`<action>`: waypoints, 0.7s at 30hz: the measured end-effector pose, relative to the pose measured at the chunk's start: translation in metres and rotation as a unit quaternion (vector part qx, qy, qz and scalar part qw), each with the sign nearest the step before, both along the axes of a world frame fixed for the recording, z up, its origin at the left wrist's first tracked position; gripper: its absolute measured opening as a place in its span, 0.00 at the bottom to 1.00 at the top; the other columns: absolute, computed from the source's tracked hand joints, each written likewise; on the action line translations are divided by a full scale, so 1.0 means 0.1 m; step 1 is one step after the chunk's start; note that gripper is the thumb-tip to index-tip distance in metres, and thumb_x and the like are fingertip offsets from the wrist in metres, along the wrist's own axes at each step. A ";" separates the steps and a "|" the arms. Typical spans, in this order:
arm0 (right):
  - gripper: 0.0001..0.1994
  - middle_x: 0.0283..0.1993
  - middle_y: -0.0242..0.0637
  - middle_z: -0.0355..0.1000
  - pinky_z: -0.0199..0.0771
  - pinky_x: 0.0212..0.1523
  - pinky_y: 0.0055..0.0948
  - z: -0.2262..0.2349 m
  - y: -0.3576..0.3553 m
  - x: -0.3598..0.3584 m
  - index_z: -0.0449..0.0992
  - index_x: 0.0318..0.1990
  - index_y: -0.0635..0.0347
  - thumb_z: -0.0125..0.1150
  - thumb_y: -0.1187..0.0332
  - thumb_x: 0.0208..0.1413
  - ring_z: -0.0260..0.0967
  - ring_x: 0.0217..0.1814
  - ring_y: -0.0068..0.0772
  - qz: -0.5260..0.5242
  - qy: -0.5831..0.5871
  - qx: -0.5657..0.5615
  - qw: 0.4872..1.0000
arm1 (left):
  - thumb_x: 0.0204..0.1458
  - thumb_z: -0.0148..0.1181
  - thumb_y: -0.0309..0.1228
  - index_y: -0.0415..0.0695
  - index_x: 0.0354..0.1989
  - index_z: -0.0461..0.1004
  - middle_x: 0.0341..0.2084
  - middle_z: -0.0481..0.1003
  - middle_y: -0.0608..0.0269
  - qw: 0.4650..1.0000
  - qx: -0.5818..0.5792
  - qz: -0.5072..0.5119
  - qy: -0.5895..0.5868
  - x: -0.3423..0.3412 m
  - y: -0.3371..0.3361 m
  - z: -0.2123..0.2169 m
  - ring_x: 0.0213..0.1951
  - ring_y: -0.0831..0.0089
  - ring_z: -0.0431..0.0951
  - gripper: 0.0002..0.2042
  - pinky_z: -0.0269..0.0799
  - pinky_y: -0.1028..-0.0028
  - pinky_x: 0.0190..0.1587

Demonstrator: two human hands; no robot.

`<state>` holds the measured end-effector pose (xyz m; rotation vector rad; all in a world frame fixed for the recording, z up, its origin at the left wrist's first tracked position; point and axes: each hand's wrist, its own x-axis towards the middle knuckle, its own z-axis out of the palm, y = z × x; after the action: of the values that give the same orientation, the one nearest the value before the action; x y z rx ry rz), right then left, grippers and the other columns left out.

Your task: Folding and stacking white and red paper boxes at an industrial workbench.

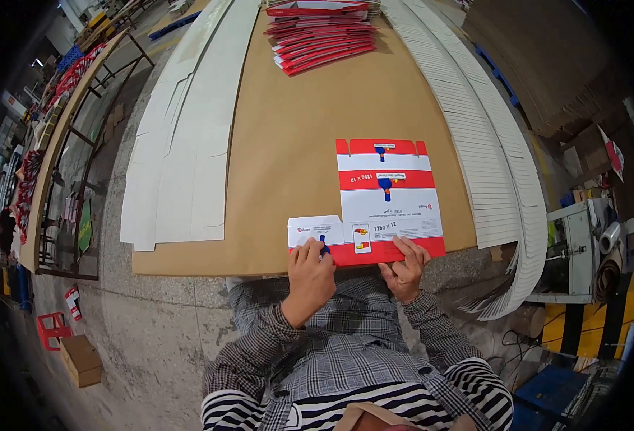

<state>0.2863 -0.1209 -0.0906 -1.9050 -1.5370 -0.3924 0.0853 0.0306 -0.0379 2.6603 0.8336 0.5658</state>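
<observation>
An unfolded red and white cardboard carton (389,190) lies flat near the front edge of the brown-covered table (295,158). It has printed pictures and a smaller white flap (313,230) at its lower left. My left hand (312,276) is closed with its fingers curled over that flap. At the lower right part, my right hand (404,269) grips the carton's near edge, fingers on top and the thumb low at the edge. What lies under my left fingers is hidden.
Far on the table stands a stack of red and white cartons (324,43). White card sheets (177,158) line its left side, and rows of overlapping white card (475,136) its right. A red stool (53,330) and a cardboard box (82,360) are on the floor at left.
</observation>
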 end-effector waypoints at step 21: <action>0.20 0.50 0.42 0.73 0.70 0.57 0.35 0.32 -0.05 -0.80 0.62 0.59 0.65 0.57 0.68 0.63 0.69 0.56 0.35 -0.070 0.843 0.041 0.531 | 0.59 0.54 0.40 0.41 0.38 0.72 0.31 0.74 0.47 0.984 -0.100 0.032 -0.143 0.51 0.10 -0.29 0.36 0.47 0.73 0.13 0.61 0.51 0.41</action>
<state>0.2058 -0.1257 -0.0581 -1.2099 0.0448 1.0885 0.1367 0.0403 -0.0673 2.3079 0.8421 0.8114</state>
